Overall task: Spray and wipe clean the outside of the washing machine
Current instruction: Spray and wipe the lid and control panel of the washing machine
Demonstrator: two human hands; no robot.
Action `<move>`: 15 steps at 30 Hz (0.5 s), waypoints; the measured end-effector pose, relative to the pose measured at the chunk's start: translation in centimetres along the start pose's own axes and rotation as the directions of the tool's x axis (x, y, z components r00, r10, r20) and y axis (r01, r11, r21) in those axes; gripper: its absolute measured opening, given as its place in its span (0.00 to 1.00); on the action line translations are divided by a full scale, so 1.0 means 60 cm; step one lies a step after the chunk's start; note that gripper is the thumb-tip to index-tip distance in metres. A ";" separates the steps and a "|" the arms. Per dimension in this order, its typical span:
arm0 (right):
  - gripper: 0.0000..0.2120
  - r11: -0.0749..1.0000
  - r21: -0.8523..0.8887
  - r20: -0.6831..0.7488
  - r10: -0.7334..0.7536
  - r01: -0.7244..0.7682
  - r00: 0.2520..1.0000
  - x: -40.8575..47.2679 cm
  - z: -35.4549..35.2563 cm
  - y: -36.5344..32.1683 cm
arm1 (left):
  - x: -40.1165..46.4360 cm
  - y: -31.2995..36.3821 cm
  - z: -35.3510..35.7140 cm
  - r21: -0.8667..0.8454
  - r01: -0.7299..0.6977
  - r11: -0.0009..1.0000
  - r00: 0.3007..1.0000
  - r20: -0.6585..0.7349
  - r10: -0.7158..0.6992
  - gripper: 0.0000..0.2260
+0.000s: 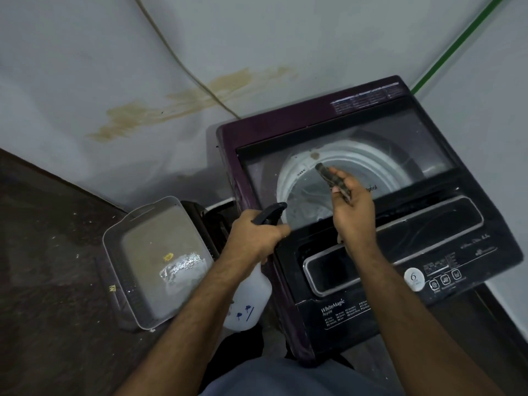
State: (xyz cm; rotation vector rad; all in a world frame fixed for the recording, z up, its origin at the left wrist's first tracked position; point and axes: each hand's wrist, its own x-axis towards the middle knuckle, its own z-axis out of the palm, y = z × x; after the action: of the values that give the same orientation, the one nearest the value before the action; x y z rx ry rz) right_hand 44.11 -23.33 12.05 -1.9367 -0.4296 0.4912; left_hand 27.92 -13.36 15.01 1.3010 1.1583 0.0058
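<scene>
Gripping the light, rigid spray bottle [248,298] by its trigger neck, left hand [254,234] hovers beside the washing machine [357,224]; right hand [353,207] pinches a limp dark cloth [333,178] over its smooth glass lid.

"whitemagic royale", "6" on washing machine [371,281] panel

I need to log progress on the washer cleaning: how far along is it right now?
Early stage. Both tools are in hand: the left hand grips the spray bottle beside the washing machine, and the right hand holds a dark cloth above the glass lid. The lid looks hazy and smudged, the control panel streaky. No wiped area is evident, so spraying and wiping seem left.
</scene>
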 end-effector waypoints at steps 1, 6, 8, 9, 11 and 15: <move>0.22 1.000 -0.017 -0.006 -0.006 0.006 1.000 0.003 -0.002 0.006 | 0.001 -0.001 0.002 0.009 0.002 1.000 1.000 0.000 -0.002 0.12; 0.22 0.989 -0.144 -0.074 -0.026 0.015 0.997 0.024 -0.034 0.047 | 0.008 -0.008 0.020 0.020 0.019 1.000 0.999 0.025 -0.020 0.10; 0.22 0.967 -0.252 -0.087 -0.074 0.050 0.993 0.032 -0.039 0.061 | 0.010 -0.009 0.026 -0.008 0.015 1.000 1.000 0.001 -0.014 0.09; 0.22 0.945 -0.323 -0.072 -0.084 0.056 0.994 0.035 -0.035 0.063 | 0.012 -0.008 0.025 -0.017 0.009 1.000 1.000 -0.014 -0.009 0.08; 0.25 0.870 -0.487 -0.004 -0.087 0.074 0.996 0.037 -0.011 0.056 | 0.016 -0.006 0.020 -0.023 0.004 1.000 1.000 -0.007 -0.004 0.07; 0.27 0.693 -0.597 0.319 -0.258 0.404 0.912 0.004 0.062 0.027 | 0.016 -0.001 0.013 -0.048 0.010 0.999 1.000 0.012 -0.010 0.06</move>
State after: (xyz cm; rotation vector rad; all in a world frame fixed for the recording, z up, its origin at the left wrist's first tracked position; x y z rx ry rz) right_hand 42.51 -21.01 9.14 -2.4024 -1.2109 0.3217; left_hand 28.88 -13.37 14.20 1.2516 1.1482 0.0183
